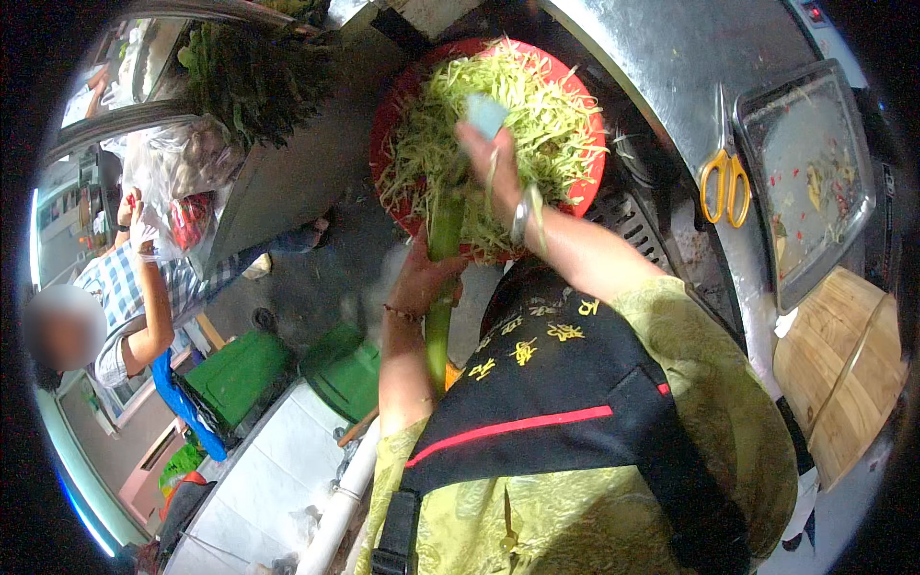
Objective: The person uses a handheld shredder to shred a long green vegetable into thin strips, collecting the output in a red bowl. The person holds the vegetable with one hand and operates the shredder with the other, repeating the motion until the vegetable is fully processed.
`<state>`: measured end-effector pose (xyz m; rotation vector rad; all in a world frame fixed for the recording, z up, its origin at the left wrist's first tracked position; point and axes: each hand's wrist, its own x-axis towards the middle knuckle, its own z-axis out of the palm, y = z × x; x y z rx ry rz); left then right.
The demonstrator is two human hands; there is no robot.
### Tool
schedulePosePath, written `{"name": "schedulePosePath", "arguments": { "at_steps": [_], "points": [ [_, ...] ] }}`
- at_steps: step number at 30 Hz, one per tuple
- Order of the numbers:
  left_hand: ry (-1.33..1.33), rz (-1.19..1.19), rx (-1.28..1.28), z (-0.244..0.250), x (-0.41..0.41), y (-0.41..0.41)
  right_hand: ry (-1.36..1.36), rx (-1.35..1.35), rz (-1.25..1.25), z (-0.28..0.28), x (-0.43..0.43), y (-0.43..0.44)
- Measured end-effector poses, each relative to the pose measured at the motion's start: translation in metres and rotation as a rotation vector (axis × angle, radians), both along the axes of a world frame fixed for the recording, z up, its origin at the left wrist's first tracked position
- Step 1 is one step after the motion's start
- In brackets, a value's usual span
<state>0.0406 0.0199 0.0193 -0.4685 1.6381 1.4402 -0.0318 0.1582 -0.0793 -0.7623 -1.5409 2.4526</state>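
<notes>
A red round basin (pixel 596 169) in front of me is heaped with pale green shredded stalk vegetable (pixel 546 100). My left hand (pixel 424 277) is closed around a long green stalk (pixel 447 230) whose far end reaches over the shreds. Above the heap, my right hand (pixel 494 154) grips a small pale blue tool (pixel 486 115), partly hidden by the fingers and blurred. A shred hangs from that hand near a bracelet at the wrist.
Orange-handled scissors (pixel 724 187) lie on the metal counter (pixel 675 43) at right, beside a metal tray (pixel 826 172) with food scraps and a wooden board (pixel 837 374). At left stand another person (pixel 136 295) holding a plastic bag, leafy greens (pixel 251 79) and green bins (pixel 237 374).
</notes>
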Motion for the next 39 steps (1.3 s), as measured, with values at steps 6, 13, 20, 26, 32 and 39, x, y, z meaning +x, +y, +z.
{"name": "schedulePosePath", "arguments": {
  "at_steps": [6, 13, 20, 26, 32, 39],
  "points": [
    [0.069, -0.025, -0.009, 0.006, 0.002, 0.002, -0.049, -0.146, -0.166, 0.008, -0.015, 0.017],
    [0.133, -0.089, -0.058, 0.003, 0.003, 0.0, -0.07, -0.017, -0.101, -0.004, -0.014, 0.006],
    [0.121, -0.069, -0.127, 0.004, -0.001, -0.001, 0.037, -0.051, 0.13, 0.01, -0.005, 0.014],
    [-0.138, 0.198, 0.133, -0.004, 0.003, -0.005, 0.129, 0.029, 0.002, 0.014, -0.003, -0.004],
    [-0.162, 0.25, 0.317, -0.006, 0.016, -0.021, 0.027, -0.264, -0.043, 0.018, -0.015, 0.026],
    [-0.249, 0.234, 0.368, -0.006, 0.014, -0.025, 0.069, -0.711, 0.004, -0.023, -0.018, 0.019]
  ]
}}
